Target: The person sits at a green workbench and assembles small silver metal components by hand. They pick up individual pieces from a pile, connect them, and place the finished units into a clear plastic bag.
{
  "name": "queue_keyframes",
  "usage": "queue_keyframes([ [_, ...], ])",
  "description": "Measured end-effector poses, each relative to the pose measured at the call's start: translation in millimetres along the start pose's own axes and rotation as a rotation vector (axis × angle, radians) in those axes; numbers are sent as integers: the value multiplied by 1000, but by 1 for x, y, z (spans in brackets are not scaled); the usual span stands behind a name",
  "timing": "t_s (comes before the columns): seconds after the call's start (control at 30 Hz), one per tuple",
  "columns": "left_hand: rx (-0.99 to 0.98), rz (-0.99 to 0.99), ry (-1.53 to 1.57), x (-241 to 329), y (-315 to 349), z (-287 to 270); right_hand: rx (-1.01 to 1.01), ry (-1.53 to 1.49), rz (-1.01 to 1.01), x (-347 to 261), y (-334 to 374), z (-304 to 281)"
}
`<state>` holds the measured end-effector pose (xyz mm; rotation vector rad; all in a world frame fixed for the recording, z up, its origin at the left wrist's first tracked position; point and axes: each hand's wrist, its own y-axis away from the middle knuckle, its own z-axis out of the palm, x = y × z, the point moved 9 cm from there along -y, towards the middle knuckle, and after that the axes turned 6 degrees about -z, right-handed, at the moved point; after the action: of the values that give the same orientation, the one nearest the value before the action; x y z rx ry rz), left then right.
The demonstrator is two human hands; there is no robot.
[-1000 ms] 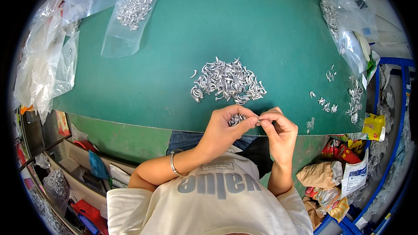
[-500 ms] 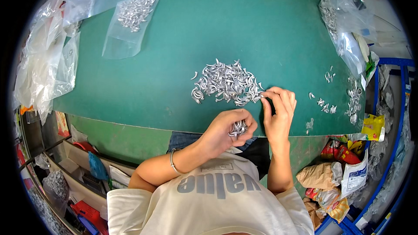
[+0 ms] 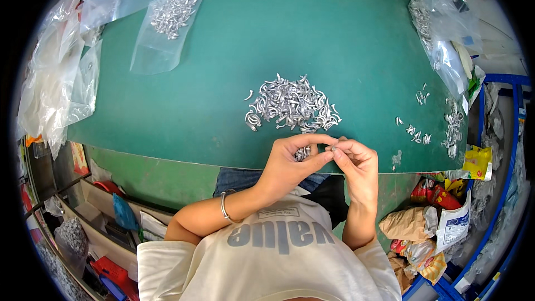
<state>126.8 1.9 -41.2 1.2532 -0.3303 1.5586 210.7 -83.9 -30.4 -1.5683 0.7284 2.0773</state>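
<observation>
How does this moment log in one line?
left hand: holds curved silvery metal pieces | right hand: pinches small silvery metal piece beside left hand | loose pile of similar pieces: on green tabletop

hands (image 3: pixel 283 166): 2 | bracelet (image 3: pixel 223 206): 1 | green tabletop (image 3: pixel 262 28): 1 | central heap (image 3: pixel 291 103): 1 — its metal pieces (image 3: pixel 273 96) overlap, uncountable

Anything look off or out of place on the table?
A few stray silvery pieces lie toward the right of the green table, apart from both main pile and smaller heap, so they look scattered. A pale patch by the front edge also looks odd: scrap or mark, can't tell.
</observation>
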Motion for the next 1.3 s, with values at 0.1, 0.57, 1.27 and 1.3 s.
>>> queue_keyframes([
  [0.1, -18, -48, -12, 0, 1, 0, -44, 22, 39, 5, 0, -1],
  [0.57, -272, -323, 657, -17, 3, 14, 4, 1192, -588, -35, -23, 23],
  [1.27, 59, -3, 86, 11, 5, -8, 28, -75, -22, -8, -11, 4],
  [1.3, 58, 32, 28, 13, 5, -8, 45, -66, -3, -8, -8, 4],
])
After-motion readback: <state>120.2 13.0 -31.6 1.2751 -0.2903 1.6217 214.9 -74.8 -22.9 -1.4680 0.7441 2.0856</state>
